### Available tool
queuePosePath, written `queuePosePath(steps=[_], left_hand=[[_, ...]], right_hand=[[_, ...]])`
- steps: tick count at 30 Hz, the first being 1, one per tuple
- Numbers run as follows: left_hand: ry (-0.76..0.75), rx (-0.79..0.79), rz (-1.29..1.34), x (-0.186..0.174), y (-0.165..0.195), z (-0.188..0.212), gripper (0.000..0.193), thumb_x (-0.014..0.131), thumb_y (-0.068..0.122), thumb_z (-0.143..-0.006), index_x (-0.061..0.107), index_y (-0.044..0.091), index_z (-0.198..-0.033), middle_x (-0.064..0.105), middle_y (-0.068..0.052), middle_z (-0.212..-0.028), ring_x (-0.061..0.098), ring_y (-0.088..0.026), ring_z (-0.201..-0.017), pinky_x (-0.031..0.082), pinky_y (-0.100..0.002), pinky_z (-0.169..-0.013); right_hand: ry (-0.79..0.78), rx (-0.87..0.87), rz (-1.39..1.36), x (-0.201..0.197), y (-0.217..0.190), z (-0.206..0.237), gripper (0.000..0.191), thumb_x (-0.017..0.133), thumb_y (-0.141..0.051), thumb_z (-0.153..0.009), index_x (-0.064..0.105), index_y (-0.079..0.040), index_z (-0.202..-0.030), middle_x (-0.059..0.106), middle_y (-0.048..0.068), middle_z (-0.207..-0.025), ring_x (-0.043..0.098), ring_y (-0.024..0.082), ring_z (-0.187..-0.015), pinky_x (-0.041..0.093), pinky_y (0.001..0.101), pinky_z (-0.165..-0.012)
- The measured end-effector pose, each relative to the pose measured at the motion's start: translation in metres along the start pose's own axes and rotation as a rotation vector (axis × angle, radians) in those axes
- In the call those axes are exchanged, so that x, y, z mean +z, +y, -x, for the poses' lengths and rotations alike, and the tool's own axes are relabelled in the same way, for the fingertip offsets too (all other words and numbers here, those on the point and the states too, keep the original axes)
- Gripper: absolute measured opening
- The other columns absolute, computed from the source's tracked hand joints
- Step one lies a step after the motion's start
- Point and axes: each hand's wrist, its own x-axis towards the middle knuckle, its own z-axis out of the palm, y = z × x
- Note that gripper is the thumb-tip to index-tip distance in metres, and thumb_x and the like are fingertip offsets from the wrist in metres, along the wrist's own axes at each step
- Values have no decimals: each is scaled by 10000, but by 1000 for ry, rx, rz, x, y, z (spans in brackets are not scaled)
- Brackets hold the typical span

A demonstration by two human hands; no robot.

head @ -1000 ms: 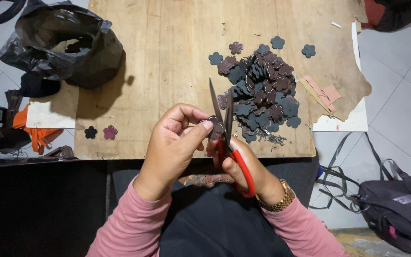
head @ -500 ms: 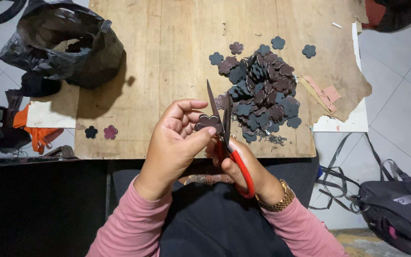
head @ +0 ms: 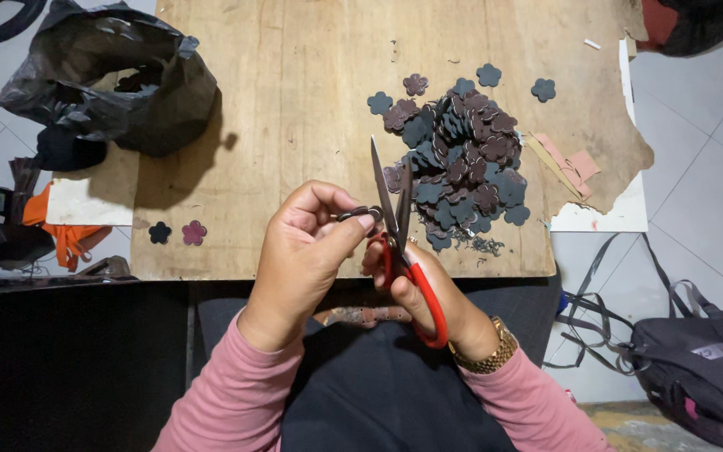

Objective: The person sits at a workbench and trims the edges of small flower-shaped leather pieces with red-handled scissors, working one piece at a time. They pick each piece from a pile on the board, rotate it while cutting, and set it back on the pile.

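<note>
Compared with a second ago, small dark piece (head: 360, 214) turned a little between fingertips, scissors (head: 395, 219) blades slightly wider apart; trimming of the edge seemingly in progress. Left hand (head: 305, 255) grip nearly closed, pinching the piece beside the blades, above the bench (head: 278, 109) edge. Right hand (head: 428, 293) wrapped around red handles. Pile of flower shapes (head: 460, 159) just behind.

Head camera, looking straight down

It sits above the person's lap, close over both hands, facing the wooden board (head: 294, 125) ahead; floor tiles and a bag (head: 705, 368) show at the right edge. Only this one view exists.
</note>
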Motion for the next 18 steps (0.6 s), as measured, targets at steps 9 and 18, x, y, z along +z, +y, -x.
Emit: queuePosePath(steps=[9, 18], left_hand=[[53, -71, -13, 3, 3, -1, 121, 694, 10, -921, 643, 29, -1028, 712, -45, -912, 633, -75, -763, 511, -221, -673], [15, -46, 9, 2, 1, -2, 91, 718, 7, -944, 641, -8, -991, 718, -71, -871, 651, -84, -739, 535, -222, -674]], right_hand=[[-42, 5, -39, 3, 4, 0, 776, 546, -734, -970, 542, 1, -1218, 515, 27, -984, 479, 126, -880, 437, 264, -772], [-40, 11, 3, 3, 3, 1, 776, 535, -744, -971, 554, -7, -1217, 522, 10, -944, 477, 110, -837, 433, 256, -740]])
